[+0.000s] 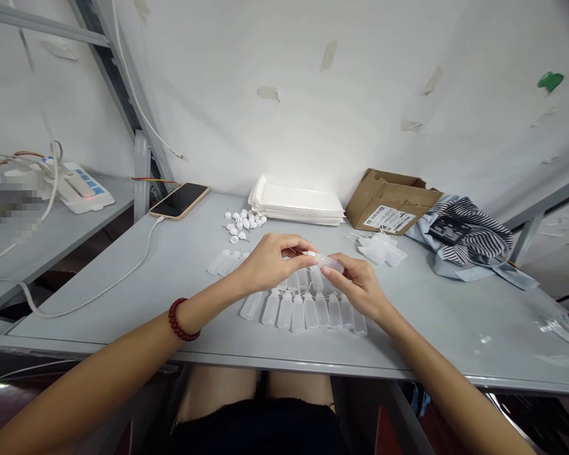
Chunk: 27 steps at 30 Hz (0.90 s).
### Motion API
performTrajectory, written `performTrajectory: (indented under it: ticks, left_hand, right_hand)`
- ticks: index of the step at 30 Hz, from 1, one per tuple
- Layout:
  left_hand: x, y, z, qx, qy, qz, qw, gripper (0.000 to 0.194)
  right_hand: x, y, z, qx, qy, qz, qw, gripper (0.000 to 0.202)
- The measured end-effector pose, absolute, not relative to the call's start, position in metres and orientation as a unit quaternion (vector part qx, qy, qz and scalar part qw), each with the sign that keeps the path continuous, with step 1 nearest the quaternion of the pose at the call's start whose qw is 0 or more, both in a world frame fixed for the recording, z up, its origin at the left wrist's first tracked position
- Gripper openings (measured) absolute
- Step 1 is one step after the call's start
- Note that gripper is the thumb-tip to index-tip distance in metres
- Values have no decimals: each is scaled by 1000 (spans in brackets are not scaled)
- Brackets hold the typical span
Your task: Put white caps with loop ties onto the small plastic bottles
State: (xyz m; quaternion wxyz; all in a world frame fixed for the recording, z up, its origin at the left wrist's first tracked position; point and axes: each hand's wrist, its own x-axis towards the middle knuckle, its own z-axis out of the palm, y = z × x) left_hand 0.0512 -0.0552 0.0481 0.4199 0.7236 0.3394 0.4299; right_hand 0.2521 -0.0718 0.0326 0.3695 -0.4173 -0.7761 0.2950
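Note:
My left hand (277, 259), with a dark red bead bracelet at the wrist, pinches a small white cap at the neck of a translucent bottle (332, 263). The body of that bottle is held by my right hand (360, 284), its fingers closed round the far end. Below both hands, several translucent bottles (298, 313) lie in a row on the grey table (171, 265), and more lie partly hidden behind the hands. A loose group of small white caps (246, 219) rests beyond my left hand. Several clear, flat pieces (382, 248) are heaped beyond my right hand.
Against the wall are a stack of white sheets or envelopes (298, 202) and an open cardboard box (391, 201). Striped cloth (478, 234) lies at the right. A phone (179, 201) with a white cable is at the back left, near a power strip (88, 189).

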Motion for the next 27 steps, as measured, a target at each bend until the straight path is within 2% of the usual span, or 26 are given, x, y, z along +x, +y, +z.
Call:
performTrajectory:
  ticks: [6, 10, 13, 17, 19, 23, 27]
  left_hand:
    - [52, -58, 46, 766, 315, 431, 358, 11]
    - [54, -60, 46, 793, 296, 439, 300, 11]
    - [55, -60, 47, 774, 323, 445, 314, 14]
    - [53, -57, 49, 746, 368, 439, 340, 27]
    - [51, -56, 50, 748, 379, 404, 364, 35]
    - [50, -55, 49, 750, 377, 336, 426, 38]
    - [49, -56, 50, 745, 374, 336, 439, 37]
  right_hand:
    - [255, -69, 32, -397, -669, 524, 347, 39]
    - [256, -67, 30, -377, -635, 585, 336, 45]
    - [253, -68, 29, -401, -684, 488, 365, 42]
    - [250, -71, 25, -404, -798, 195, 402, 27]
    - [249, -71, 22, -387, -828, 107, 392, 19]
    - [251, -70, 19, -388, -847, 56, 361, 18]
    - [251, -73, 24, -402, -836, 112, 357, 22]
